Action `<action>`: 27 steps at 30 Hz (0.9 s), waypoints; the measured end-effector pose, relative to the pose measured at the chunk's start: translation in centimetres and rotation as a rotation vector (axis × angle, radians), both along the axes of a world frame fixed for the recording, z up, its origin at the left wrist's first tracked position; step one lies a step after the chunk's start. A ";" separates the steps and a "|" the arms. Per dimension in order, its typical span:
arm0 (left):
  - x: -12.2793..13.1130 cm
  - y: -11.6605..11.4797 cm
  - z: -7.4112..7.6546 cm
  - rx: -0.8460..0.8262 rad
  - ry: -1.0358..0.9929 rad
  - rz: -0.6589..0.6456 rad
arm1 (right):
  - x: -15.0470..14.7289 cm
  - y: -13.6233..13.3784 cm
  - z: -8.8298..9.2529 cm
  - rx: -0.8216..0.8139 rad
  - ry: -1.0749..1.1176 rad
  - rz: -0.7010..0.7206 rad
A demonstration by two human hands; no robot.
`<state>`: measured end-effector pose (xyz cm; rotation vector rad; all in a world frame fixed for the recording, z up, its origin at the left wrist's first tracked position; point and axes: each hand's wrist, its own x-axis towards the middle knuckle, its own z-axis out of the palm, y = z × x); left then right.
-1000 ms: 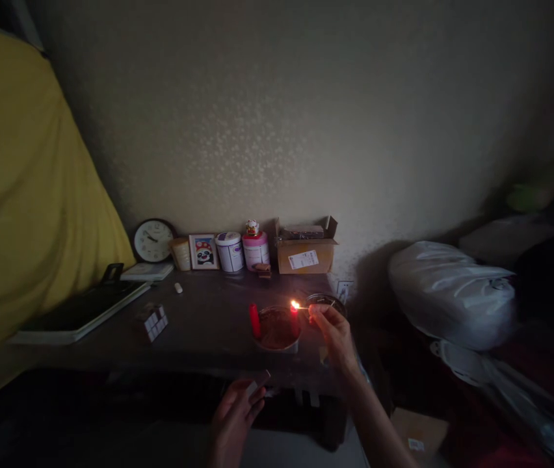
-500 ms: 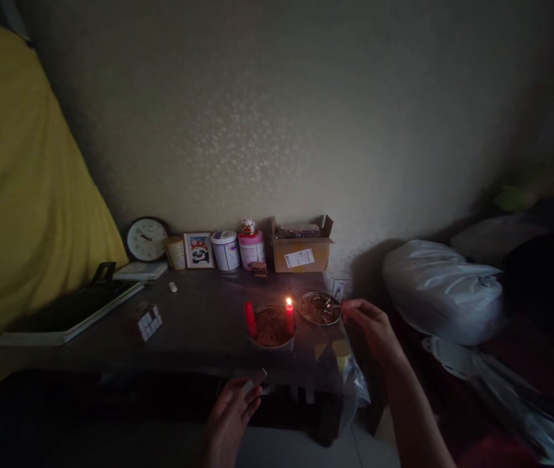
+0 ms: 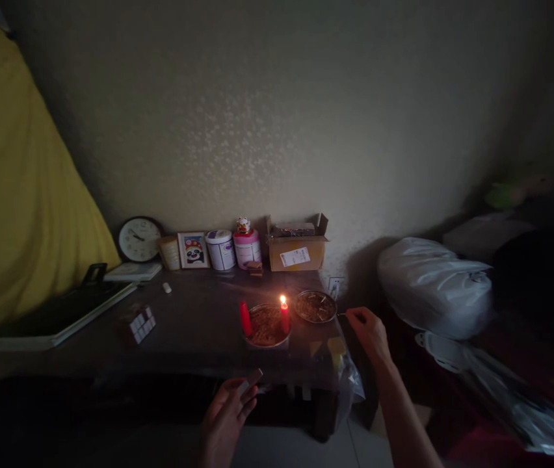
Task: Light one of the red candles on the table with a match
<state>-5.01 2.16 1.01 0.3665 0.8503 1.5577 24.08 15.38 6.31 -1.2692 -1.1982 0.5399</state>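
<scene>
My left hand (image 3: 225, 416) is closed around a small flat matchbox (image 3: 250, 381) in front of the table edge. The fingers of my right hand (image 3: 369, 333) pinch a thin matchstick (image 3: 341, 314), just right of a round dish (image 3: 316, 321) with several used sticks lying in it. No flame shows on the matchstick. A lit red candle (image 3: 285, 317) stands upright at the right side of a second round dish (image 3: 266, 345) filled with brownish material. At that dish's left side stands an unlit red candle (image 3: 245, 318), leaning slightly.
A dark table (image 3: 199, 312) holds a puzzle cube (image 3: 140, 325) and a flat framed board (image 3: 57, 318). Along the wall are a clock (image 3: 139, 239), a panda picture (image 3: 194, 251), tins (image 3: 221, 251) and a cardboard box (image 3: 297, 253). White bags (image 3: 435, 286) lie at right.
My right hand has drawn the matchstick back from over the right dish to beside its rim. The view has shifted slightly. My left hand still holds the matchbox.
</scene>
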 end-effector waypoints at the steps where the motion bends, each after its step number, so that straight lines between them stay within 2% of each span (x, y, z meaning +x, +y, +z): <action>1: 0.0 0.0 0.1 -0.011 -0.001 0.001 | 0.0 0.3 -0.5 -0.016 -0.022 -0.012; 8: 0.0 0.0 0.0 0.023 -0.001 -0.023 | -0.9 1.8 -3.0 -0.109 -0.123 -0.029; 16: -0.2 0.1 0.1 -0.015 -0.010 -0.021 | -3.3 4.2 -3.9 -0.039 -0.247 -0.051; 22: -0.3 0.3 -0.4 -0.015 -0.005 -0.002 | -3.2 3.8 -3.8 0.043 -0.279 -0.066; 27: -0.2 0.3 -0.3 -0.015 0.013 -0.032 | -2.2 1.9 -2.0 0.068 -0.205 -0.034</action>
